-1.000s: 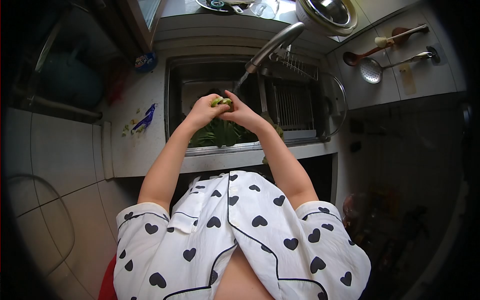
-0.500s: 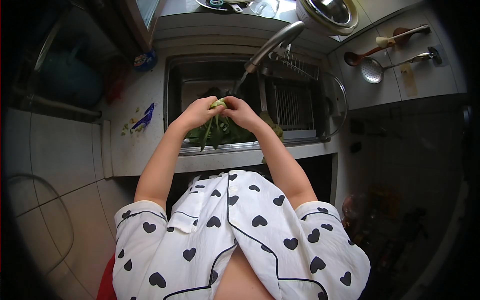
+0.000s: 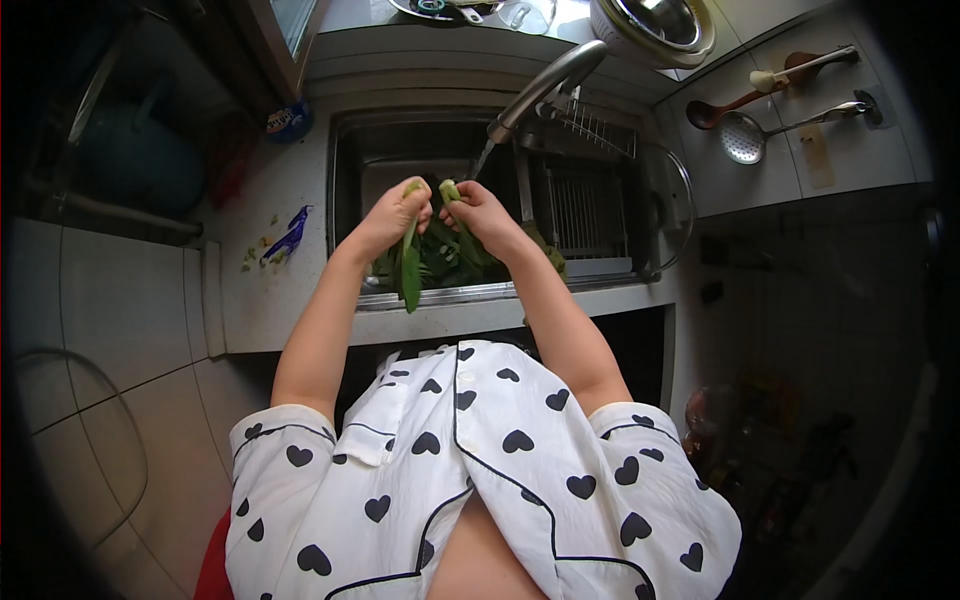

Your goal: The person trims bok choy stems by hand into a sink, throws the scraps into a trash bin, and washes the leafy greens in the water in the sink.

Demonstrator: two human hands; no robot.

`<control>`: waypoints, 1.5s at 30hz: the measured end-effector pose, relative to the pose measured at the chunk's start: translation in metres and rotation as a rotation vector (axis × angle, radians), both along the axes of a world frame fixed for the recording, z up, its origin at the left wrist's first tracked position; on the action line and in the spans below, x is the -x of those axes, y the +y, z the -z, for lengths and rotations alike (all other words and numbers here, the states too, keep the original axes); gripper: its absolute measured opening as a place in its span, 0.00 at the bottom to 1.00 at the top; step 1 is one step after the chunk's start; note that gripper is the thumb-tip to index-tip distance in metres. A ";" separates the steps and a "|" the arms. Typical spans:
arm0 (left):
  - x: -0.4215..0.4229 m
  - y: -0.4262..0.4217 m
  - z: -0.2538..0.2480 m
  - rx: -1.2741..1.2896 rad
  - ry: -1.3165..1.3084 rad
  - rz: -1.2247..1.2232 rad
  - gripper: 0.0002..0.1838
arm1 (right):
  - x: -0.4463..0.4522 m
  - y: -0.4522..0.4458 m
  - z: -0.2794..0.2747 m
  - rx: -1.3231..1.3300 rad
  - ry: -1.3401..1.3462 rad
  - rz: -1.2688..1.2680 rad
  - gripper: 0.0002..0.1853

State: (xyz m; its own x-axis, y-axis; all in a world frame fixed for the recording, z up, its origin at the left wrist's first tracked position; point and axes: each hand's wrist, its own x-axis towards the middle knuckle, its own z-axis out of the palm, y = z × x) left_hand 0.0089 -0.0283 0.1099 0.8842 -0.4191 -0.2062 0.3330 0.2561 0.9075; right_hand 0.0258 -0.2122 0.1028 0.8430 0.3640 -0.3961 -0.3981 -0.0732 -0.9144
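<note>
Pinching green stalks [image 3: 448, 191], left grip [image 3: 395, 219] and right grip [image 3: 484, 218] over the sink [image 3: 400, 145] of leafy greens [image 3: 442, 256].

white shirt [image 3: 420, 475] | black hearts [image 3: 517, 441] | short sleeves [image 3: 272, 450] | dark piping [image 3: 600, 559] | chest pocket [image 3: 362, 443]

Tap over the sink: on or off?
On: a thin stream of water falls from the tap toward the sink.

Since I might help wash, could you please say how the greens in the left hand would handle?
The greens would probably flop, since they hang thin and leafy from the left hand. They are likely light, being slender. They could be slippery, with water running from the faucet nearby.
</note>
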 end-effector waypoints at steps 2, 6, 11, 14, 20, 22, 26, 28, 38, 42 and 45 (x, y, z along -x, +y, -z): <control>-0.005 0.007 -0.003 0.033 -0.058 -0.029 0.10 | 0.002 -0.010 -0.009 -0.181 0.133 0.021 0.11; -0.005 -0.002 -0.008 -0.257 -0.081 -0.082 0.11 | 0.007 -0.005 -0.027 -0.370 0.303 0.095 0.11; 0.002 -0.013 -0.005 -0.212 -0.054 -0.144 0.11 | 0.002 -0.010 -0.022 -0.211 0.239 -0.073 0.13; 0.001 -0.013 0.005 -0.296 -0.118 -0.151 0.12 | 0.002 -0.008 -0.019 0.110 -0.021 -0.123 0.13; 0.000 -0.012 -0.008 -0.766 -0.281 0.000 0.12 | 0.000 -0.007 -0.018 0.494 -0.298 -0.223 0.11; 0.002 -0.012 -0.016 -0.900 -0.316 0.067 0.13 | 0.001 -0.009 -0.031 0.656 -0.337 -0.288 0.10; 0.003 -0.012 -0.025 -1.115 -0.458 0.150 0.12 | 0.010 -0.001 -0.026 0.838 -0.508 -0.193 0.10; 0.002 -0.011 -0.025 -1.179 -0.519 0.164 0.11 | 0.013 0.003 -0.027 0.918 -0.556 -0.153 0.10; -0.004 -0.020 0.003 -0.374 -0.168 -0.153 0.11 | 0.004 -0.005 -0.017 0.303 -0.195 0.086 0.13; -0.008 -0.020 0.008 -0.337 -0.174 -0.073 0.12 | 0.004 -0.008 -0.015 0.394 -0.288 -0.004 0.12; -0.005 -0.021 0.001 -0.356 -0.185 -0.040 0.12 | 0.004 -0.011 -0.032 0.466 -0.255 -0.088 0.11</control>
